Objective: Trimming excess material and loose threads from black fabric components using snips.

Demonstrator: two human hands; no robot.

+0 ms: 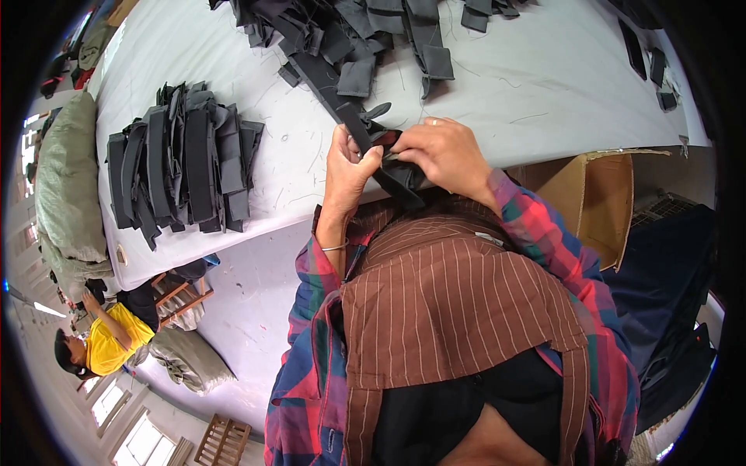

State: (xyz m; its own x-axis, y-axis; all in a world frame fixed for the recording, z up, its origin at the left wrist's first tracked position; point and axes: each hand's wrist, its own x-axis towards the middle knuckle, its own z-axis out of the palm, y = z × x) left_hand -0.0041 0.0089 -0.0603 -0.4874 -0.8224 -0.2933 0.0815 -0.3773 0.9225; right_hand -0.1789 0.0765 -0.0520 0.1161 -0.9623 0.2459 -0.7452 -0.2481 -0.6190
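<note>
A dark grey fabric strip (353,128) is gripped between the thumb and fingers of my left hand (348,169), in front of my waist at the table's near edge. Close beside it, my right hand (448,155) is closed in a pinch at the edge of the same dark cloth. A small patch of dark red shows between the two hands; what it belongs to is hard to make out. The lower part of the cloth (400,186) hangs over the table edge against my apron. Just beyond my hands lies a loose heap of similar strips (357,74).
A stack of dark strips (183,159) lies on the white-covered table (291,147) at left. Below the right edge stands an open cardboard box (606,198), with dark blue cloth (660,287) near it. A stuffed sack (70,186) and a person in yellow (116,342) are at left.
</note>
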